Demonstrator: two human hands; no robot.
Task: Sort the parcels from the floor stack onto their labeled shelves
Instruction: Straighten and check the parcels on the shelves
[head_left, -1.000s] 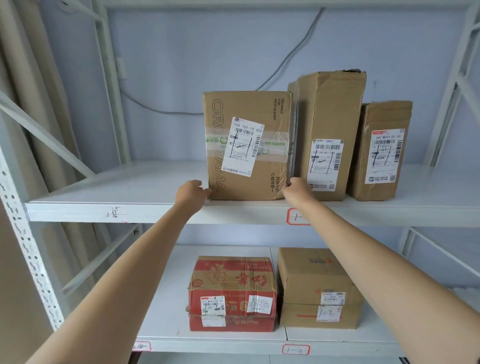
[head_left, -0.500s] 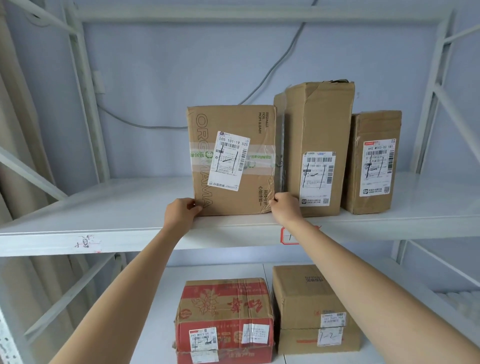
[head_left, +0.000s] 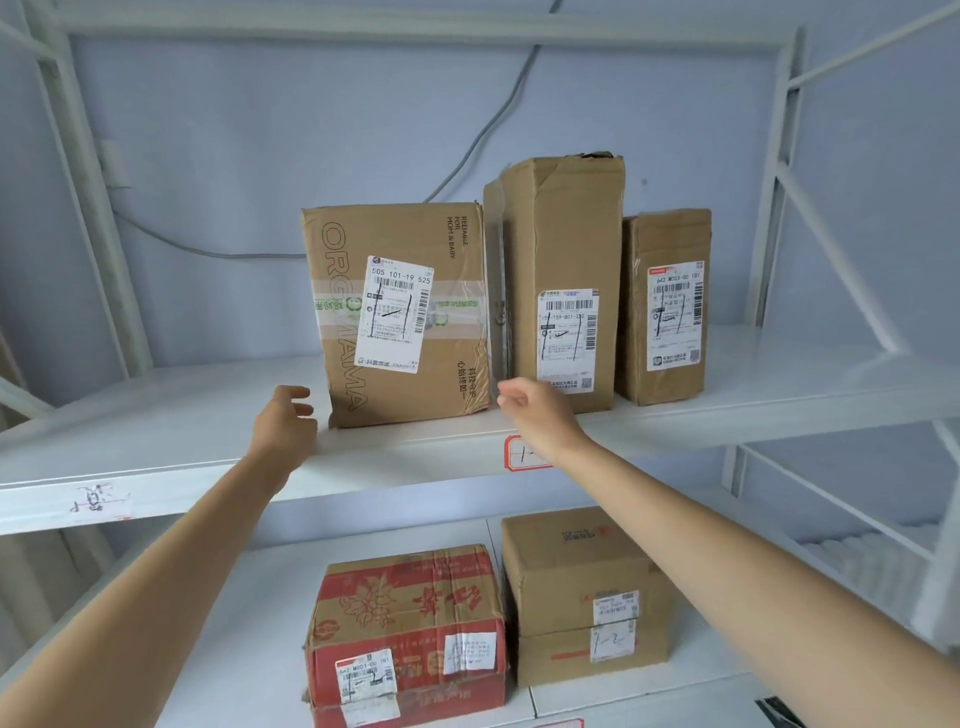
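Bare forearms fill the foreground, both reaching up to the upper shelf.

Change: both hands are off the parcel. Half a second ago each one touched a bottom corner of it; a second ago the same. Now there's a gap on both sides. Left hand sits just beside the lower left corner, fingers loosely curled, holding nothing. Right hand is just beside the lower right corner, fingers relaxed and half curled, also holding nothing.

My read: this parcel is placed and released. It stands upright on the upper shelf, set a little back from the front edge, its right side against the tall box. Its label carries a handwritten 1-1. The red-bordered tag on the shelf edge seems to read the same, though the right arm partly covers it. So the slot looks correct.

Farther right, a smaller box stands just beside the tall one, also marked 1-1.

Lower shelf: red box and plain box side by side, the plain one marked 1-2.

View differs too: the camera tilts higher than in the earlier frames, with more of the top frame bar and less of the lower shelf showing.

Floor stack isn't in view, so I can't tell how many remain.
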